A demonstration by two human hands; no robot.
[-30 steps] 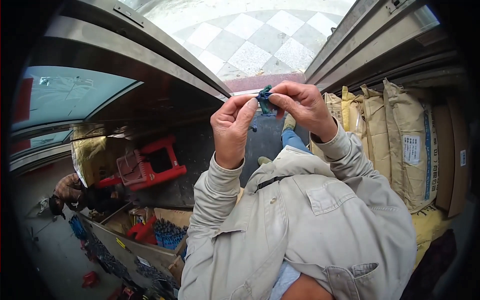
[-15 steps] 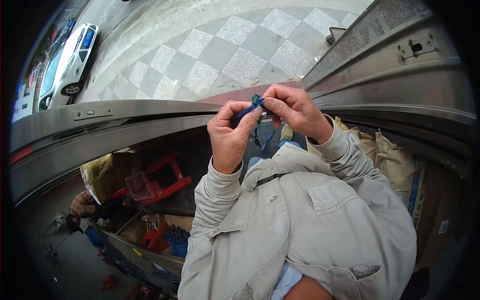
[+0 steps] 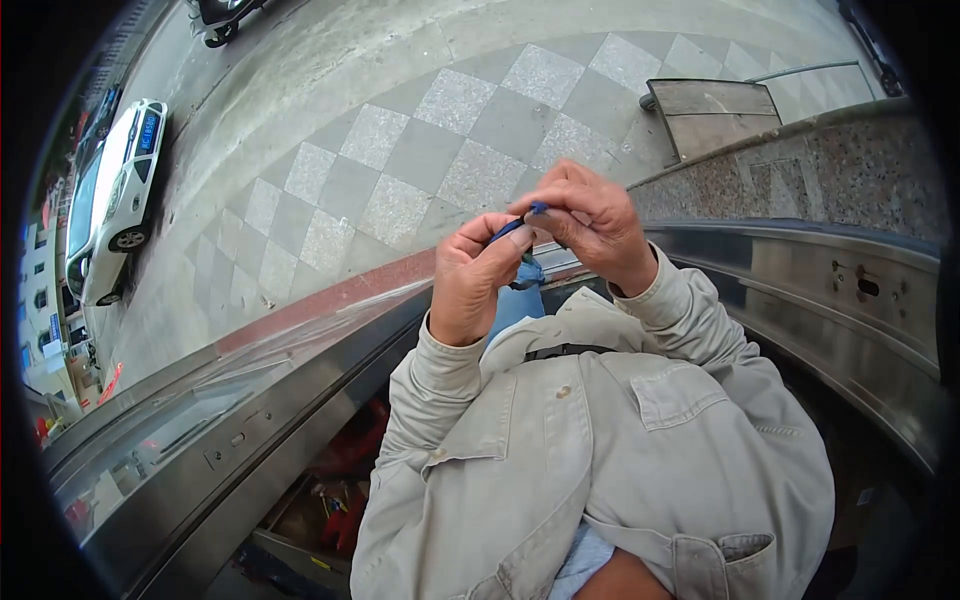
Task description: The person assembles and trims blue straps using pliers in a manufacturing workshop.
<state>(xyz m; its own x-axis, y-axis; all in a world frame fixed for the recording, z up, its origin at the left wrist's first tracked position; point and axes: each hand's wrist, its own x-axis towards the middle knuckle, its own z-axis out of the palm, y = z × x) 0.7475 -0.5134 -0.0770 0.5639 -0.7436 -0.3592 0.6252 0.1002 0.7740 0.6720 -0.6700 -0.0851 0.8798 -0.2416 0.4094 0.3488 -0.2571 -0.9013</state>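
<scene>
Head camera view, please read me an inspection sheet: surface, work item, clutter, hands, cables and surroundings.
Surface: diamond-patterned paving outside the doorway; the work is held in mid-air.
Work item: thin blue strand, mostly hidden by fingers; exact kind unclear.
Clutter: box at lower left, with red and yellow things inside, too dim to name.
Hands: left hand and right hand meet fingertip to fingertip, both pinching the strand.
Cables: nothing seen.
Surroundings: metal door rail on the left, another rail on the right; white car and flat cart outside.
</scene>
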